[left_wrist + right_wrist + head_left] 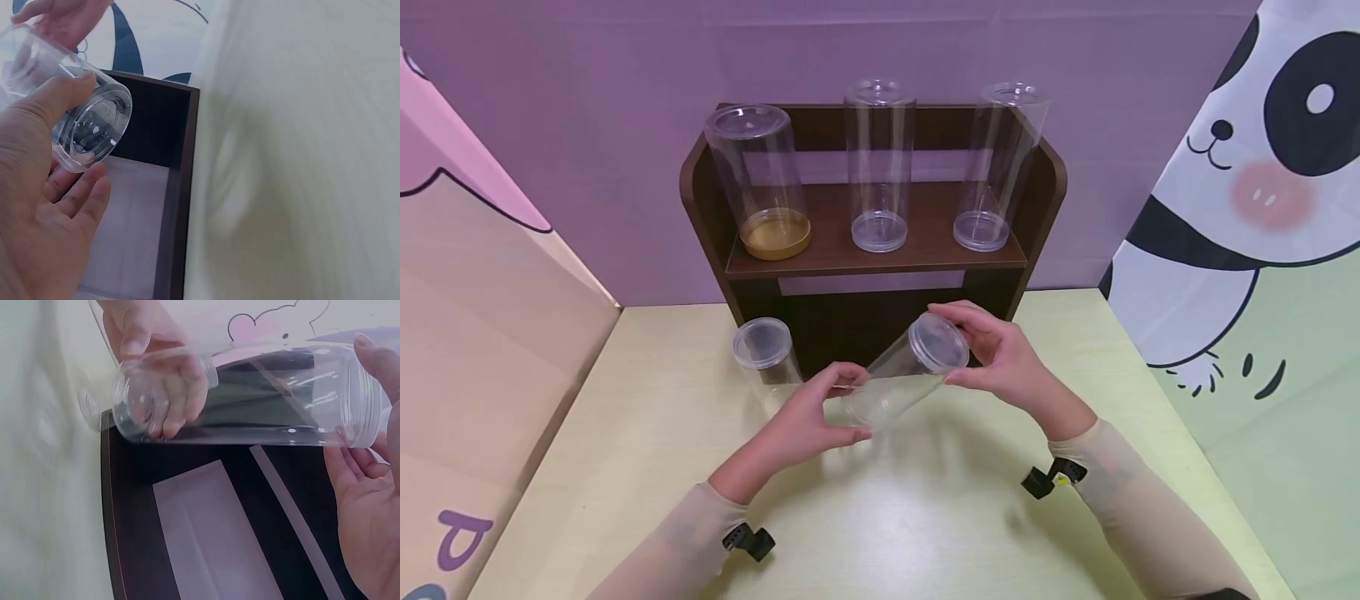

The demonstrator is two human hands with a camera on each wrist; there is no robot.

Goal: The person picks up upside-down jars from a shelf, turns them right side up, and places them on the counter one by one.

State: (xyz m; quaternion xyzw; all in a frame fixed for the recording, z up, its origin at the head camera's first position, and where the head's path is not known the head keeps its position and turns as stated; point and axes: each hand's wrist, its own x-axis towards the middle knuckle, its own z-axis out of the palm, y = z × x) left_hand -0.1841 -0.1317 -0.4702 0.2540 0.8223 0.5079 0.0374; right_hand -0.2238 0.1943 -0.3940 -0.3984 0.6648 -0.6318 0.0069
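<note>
A clear plastic jar (898, 375) is held tilted above the table, its base toward the lower left and its lid (940, 343) toward the upper right. My right hand (1000, 350) grips the lidded end, thumb on one side and fingers on the other. At the base end, my left hand (805, 421) has its thumb and fingers on either side of the jar. The left wrist view shows that thumb across the wall near the jar's base (97, 128). Through the see-through wall, nothing shows inside the jar (262, 394).
A dark brown shelf (917, 268) stands at the back of the table (925, 517). On its upper board are a wider jar with a gold base (775, 233) and two slim clear jars (880, 167) (1000, 167). Another lidded clear jar (762, 342) stands at the shelf's front left.
</note>
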